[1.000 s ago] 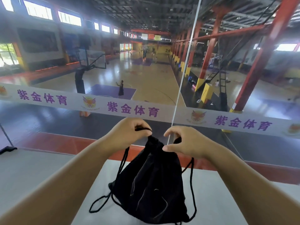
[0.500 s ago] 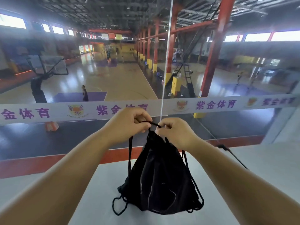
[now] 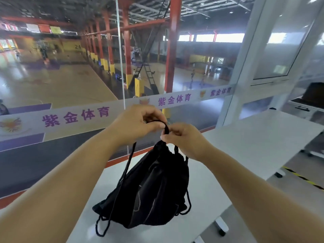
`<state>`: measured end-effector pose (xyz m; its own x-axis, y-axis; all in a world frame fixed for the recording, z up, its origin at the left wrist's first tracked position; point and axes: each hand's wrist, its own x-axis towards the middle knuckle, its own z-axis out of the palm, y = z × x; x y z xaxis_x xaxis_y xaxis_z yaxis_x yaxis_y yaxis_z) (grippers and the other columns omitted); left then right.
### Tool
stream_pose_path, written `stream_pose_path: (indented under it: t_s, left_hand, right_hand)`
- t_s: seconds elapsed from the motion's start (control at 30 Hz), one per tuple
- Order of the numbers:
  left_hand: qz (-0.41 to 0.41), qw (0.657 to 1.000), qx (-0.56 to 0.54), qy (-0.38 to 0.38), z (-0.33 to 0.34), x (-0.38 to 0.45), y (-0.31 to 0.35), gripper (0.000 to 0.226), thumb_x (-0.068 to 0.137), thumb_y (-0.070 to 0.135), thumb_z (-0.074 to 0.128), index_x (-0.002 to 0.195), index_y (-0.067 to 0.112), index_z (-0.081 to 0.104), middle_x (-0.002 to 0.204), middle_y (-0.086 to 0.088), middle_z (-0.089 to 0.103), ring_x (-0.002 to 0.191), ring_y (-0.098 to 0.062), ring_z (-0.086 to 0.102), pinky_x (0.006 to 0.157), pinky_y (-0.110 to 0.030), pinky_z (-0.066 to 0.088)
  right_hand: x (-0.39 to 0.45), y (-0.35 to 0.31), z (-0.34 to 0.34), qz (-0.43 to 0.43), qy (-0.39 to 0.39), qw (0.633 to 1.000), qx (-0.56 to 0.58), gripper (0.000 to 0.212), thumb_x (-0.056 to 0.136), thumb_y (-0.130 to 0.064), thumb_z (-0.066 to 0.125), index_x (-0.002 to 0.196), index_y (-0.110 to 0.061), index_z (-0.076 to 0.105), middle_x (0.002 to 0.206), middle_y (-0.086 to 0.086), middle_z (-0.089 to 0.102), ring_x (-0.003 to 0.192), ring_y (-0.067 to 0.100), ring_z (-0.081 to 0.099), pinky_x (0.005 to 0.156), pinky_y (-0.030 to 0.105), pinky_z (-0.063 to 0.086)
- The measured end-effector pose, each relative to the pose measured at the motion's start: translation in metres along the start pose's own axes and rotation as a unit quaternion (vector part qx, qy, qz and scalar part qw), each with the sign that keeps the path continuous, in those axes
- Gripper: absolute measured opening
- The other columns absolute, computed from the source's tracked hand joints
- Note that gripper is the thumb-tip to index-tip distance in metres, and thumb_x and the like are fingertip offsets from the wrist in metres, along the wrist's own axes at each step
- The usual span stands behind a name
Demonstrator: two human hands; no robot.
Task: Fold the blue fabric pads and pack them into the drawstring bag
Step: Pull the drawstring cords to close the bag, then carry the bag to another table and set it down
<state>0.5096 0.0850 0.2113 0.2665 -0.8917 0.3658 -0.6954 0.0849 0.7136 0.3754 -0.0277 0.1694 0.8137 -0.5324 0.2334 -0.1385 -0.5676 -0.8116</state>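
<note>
Black drawstring bag [image 3: 149, 188]: soft, light, limp; hangs below fingers, base on table [image 3: 254, 137]. Left hand [image 3: 135, 125] and right hand [image 3: 184, 137] pinch cord [image 3: 165, 128] above cinched mouth. Best held by cord.

White tabletop [image 3: 254, 137] lower right; glass wall with white purple-lettered banner strip [image 3: 73, 118] mid-frame — red steel columns [image 3: 172, 50], wooden court floor [image 3: 57, 85] upper left.

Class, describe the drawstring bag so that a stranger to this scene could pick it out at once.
Start at the white table beside the glass wall over the sports hall. The drawstring bag stands on its near part, its cinched top held by the left hand and right hand. It is the only black cloth thing there, with cords trailing.
</note>
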Motion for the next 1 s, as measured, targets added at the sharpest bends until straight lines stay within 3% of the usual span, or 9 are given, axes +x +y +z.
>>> stream_pose_path:
  t_s: [0.13,0.2,0.3,0.37,0.47,0.53,0.67,0.8,1.0]
  left_hand:
    - [0.027,0.999,-0.036,-0.021,0.037,0.008,0.027,0.012,0.081,0.009,0.071,0.084,0.020,0.071,0.066,0.013,0.067,0.063,0.003,0.060,0.067,-0.010,0.050]
    - [0.029,0.997,-0.046,-0.053,0.064,0.009,0.043,0.009,0.081,0.014,0.072,0.083,0.022,0.070,0.064,0.015,0.069,0.063,0.003,0.062,0.068,-0.012,0.049]
    - [0.037,0.991,-0.046,-0.123,0.114,0.010,0.072,0.002,0.081,0.024,0.071,0.080,0.024,0.071,0.067,0.015,0.071,0.064,0.001,0.063,0.071,-0.021,0.050]
    - [0.042,0.985,-0.043,-0.163,0.152,0.008,0.094,0.007,0.082,0.032,0.070,0.077,0.027,0.071,0.071,0.013,0.072,0.065,0.000,0.063,0.069,-0.022,0.048]
    - [0.049,0.973,-0.020,-0.225,0.216,0.002,0.126,0.016,0.083,0.040,0.066,0.078,0.026,0.071,0.077,0.006,0.073,0.071,-0.006,0.066,0.067,-0.024,0.048]
    - [0.054,0.961,-0.003,-0.272,0.263,-0.006,0.147,0.018,0.084,0.039,0.065,0.081,0.022,0.071,0.079,0.004,0.074,0.072,-0.009,0.067,0.068,-0.022,0.049]
    - [0.093,0.923,0.047,-0.371,0.360,-0.031,0.186,0.016,0.085,0.037,0.066,0.076,0.024,0.067,0.075,0.006,0.070,0.065,-0.003,0.062,0.063,-0.014,0.044]
    - [0.116,0.866,0.103,-0.475,0.459,-0.057,0.219,0.018,0.086,0.042,0.062,0.081,0.026,0.067,0.078,0.013,0.063,0.078,-0.010,0.060,0.073,-0.027,0.047]
    - [0.161,0.786,0.133,-0.582,0.591,-0.099,0.268,0.022,0.089,0.034,0.060,0.089,0.014,0.068,0.075,0.008,0.065,0.068,-0.006,0.059,0.067,-0.020,0.045]
  right_hand:
    - [-0.050,-0.002,-0.062,0.040,0.061,0.995,-0.060,0.028,0.086,-0.014,0.064,0.062,-0.024,0.056,0.040,-0.016,0.045,0.042,0.000,0.042,0.046,0.007,0.032]
    - [-0.082,-0.004,-0.095,0.066,0.054,0.991,-0.099,0.021,0.086,-0.017,0.064,0.067,-0.021,0.060,0.043,-0.013,0.043,0.044,0.002,0.039,0.047,0.010,0.032]
    - [-0.138,-0.001,-0.142,0.122,0.049,0.979,-0.158,0.010,0.085,-0.021,0.065,0.081,-0.012,0.066,0.053,-0.009,0.052,0.052,0.007,0.049,0.056,0.018,0.039]
    - [-0.182,0.001,-0.169,0.160,0.055,0.970,-0.172,0.014,0.087,-0.020,0.063,0.087,-0.006,0.066,0.056,-0.005,0.056,0.046,0.002,0.049,0.048,0.010,0.036]
    - [-0.250,0.010,-0.204,0.221,0.077,0.959,-0.162,0.010,0.089,-0.020,0.062,0.085,-0.011,0.066,0.055,-0.007,0.057,0.040,0.000,0.047,0.040,0.007,0.031]
    - [-0.298,0.024,-0.224,0.268,0.089,0.945,-0.164,0.010,0.089,-0.022,0.061,0.081,-0.018,0.064,0.054,-0.007,0.057,0.045,0.006,0.045,0.042,0.015,0.032]
    - [-0.395,0.064,-0.256,0.370,0.102,0.911,-0.153,0.009,0.091,-0.020,0.058,0.087,-0.012,0.058,0.061,-0.003,0.053,0.040,0.001,0.044,0.040,0.015,0.032]
    - [-0.493,0.111,-0.271,0.464,0.138,0.866,-0.123,0.007,0.092,-0.016,0.056,0.096,-0.010,0.058,0.068,-0.001,0.052,0.058,0.010,0.052,0.042,0.014,0.033]
    - [-0.629,0.166,-0.277,0.586,0.218,0.781,-0.011,0.003,0.093,-0.018,0.055,0.093,-0.015,0.057,0.063,0.002,0.049,0.045,0.010,0.038,0.036,0.017,0.030]
